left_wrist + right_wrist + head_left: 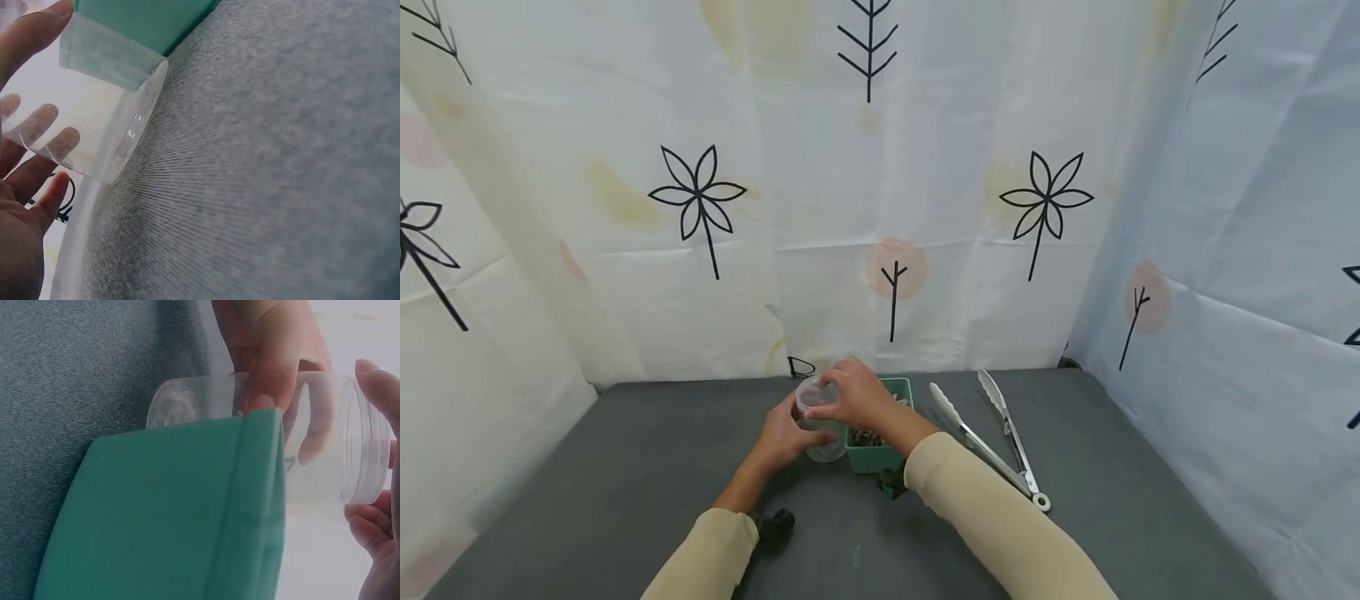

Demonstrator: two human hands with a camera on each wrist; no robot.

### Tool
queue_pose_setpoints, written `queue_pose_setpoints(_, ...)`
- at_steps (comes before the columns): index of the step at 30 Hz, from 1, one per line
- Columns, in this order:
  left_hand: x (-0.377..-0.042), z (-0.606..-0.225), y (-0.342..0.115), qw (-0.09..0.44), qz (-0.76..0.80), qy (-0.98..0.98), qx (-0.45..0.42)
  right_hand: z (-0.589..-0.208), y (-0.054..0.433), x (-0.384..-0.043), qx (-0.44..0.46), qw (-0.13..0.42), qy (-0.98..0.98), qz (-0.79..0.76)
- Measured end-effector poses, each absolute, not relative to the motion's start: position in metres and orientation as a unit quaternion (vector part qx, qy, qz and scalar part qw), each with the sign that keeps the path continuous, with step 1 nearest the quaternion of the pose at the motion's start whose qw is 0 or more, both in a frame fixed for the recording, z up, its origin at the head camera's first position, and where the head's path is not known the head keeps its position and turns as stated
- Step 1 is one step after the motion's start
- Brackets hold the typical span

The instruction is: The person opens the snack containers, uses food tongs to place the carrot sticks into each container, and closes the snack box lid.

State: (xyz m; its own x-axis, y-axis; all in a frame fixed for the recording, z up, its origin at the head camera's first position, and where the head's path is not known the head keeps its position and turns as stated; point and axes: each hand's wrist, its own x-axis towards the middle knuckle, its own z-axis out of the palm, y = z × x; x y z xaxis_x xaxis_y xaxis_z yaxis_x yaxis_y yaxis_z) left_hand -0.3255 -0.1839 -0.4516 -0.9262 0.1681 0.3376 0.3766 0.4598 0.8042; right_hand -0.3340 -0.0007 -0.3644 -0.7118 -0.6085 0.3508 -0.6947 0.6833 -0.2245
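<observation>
A clear plastic jar (826, 452) stands upright on the grey table, just left of a green tub (872, 461). My left hand (782, 437) grips the jar's body, thumb on the near side and fingers round the far side; the left wrist view shows those fingers through the jar wall (100, 119). My right hand (859, 398) reaches over the tub and holds the jar's round top, its thumb and fingers on opposite sides of the clear rim (367, 450). Small grey-brown pieces (867, 437) lie in the tub, partly hidden by the right forearm.
Metal tongs (1000, 463) lie spread on the table (647, 467) to the right of the tub, hinge end toward me. The right sleeve (992, 517) passes close to them. A patterned curtain (955, 317) hangs behind the table's far edge and along both sides.
</observation>
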Motion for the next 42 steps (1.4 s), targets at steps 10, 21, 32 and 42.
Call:
queue_pose_setpoints(10,-0.329,-0.448,-0.186,0.103,-0.481,-0.857,-0.153,-0.361,0.0,-0.339,0.375,0.097,-0.904,0.181)
queue_pose_setpoints(21,-0.332,-0.447,-0.19,0.059,-0.48,-0.857,-0.18,-0.348,0.01,-0.349,0.408,-0.007,-0.89,0.205)
queue_pose_setpoints(32,-0.332,-0.442,-0.19,0.043,-0.472,-0.865,-0.166,-0.341,0.014,-0.345,0.408,-0.036,-0.891,0.195)
queue_pose_setpoints(42,-0.328,-0.44,-0.186,0.035,-0.478,-0.861,-0.171,-0.353,0.003,-0.334,0.325,0.104,-0.932,0.122)
